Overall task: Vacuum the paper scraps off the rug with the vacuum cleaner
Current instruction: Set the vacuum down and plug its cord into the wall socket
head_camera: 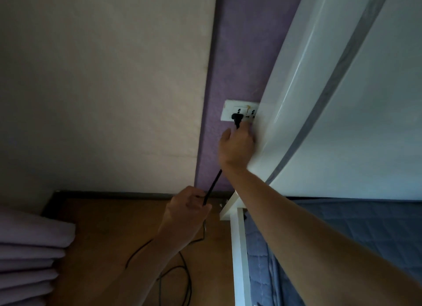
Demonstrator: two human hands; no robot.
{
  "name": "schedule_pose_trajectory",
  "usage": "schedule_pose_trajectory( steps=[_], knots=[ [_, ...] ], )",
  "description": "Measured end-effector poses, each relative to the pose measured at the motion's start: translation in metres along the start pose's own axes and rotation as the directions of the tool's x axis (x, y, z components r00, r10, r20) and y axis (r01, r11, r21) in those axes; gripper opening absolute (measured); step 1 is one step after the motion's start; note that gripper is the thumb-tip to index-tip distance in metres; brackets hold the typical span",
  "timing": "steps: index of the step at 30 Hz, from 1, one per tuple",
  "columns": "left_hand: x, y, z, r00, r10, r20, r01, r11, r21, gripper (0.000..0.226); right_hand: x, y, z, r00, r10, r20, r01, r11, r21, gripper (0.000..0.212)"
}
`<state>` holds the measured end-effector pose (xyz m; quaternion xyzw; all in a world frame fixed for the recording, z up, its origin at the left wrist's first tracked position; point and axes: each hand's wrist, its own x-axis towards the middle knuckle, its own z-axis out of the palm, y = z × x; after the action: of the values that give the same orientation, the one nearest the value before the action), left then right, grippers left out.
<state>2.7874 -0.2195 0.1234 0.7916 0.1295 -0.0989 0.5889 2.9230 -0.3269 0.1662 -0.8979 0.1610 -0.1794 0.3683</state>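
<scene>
The right hand [236, 146] closes its fingers about the lower end of the black plug [236, 118] seated in the white wall socket [229, 110], while the left hand [186, 206] grips the black cord [213, 184] lower down, slack looping over the wooden floor [102, 225]

right hand [236, 146] at plug [236, 119], grip unclear | left hand [187, 211] holds cord [213, 186]

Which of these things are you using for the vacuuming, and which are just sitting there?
For the job: cord in the left hand, plug in the right hand, wall socket.
Just lying about: folded purple cloth, blue quilt, white bed frame.
</scene>
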Motion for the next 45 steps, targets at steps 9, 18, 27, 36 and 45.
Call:
schedule_pose_trajectory(
  steps=[9, 18, 27, 36, 45],
  knots=[
    [-0.021, 0.063, -0.083, 0.996, 0.064, -0.055, -0.039, 0.93, 0.365, 0.047, -0.015, -0.05, -0.078, 0.797, -0.043, 0.602, 0.351, 0.844, -0.405, 0.095],
    [-0.06, 0.119, -0.175, 0.998, -0.053, 0.023, 0.021, 0.703, 0.711, 0.101, -0.044, -0.127, -0.142, 0.68, -0.106, 0.725, 0.547, 0.732, -0.406, 0.102],
    [-0.129, 0.13, -0.261, 0.999, -0.036, 0.021, -0.01, 0.29, 0.957, 0.097, -0.114, -0.191, -0.161, 0.643, -0.182, 0.744, 0.663, 0.619, -0.422, 0.097],
    [-0.209, 0.091, -0.367, 0.994, -0.042, -0.101, 0.109, 0.302, 0.947, 0.097, -0.224, -0.234, -0.151, 0.481, -0.349, 0.804, 0.861, 0.359, -0.359, 0.089],
    [-0.287, -0.014, -0.371, 0.981, -0.185, -0.06, 0.121, 0.337, 0.934, 0.104, -0.325, -0.176, -0.132, 0.428, -0.285, 0.858, 0.867, 0.396, -0.301, 0.088]
  ],
)
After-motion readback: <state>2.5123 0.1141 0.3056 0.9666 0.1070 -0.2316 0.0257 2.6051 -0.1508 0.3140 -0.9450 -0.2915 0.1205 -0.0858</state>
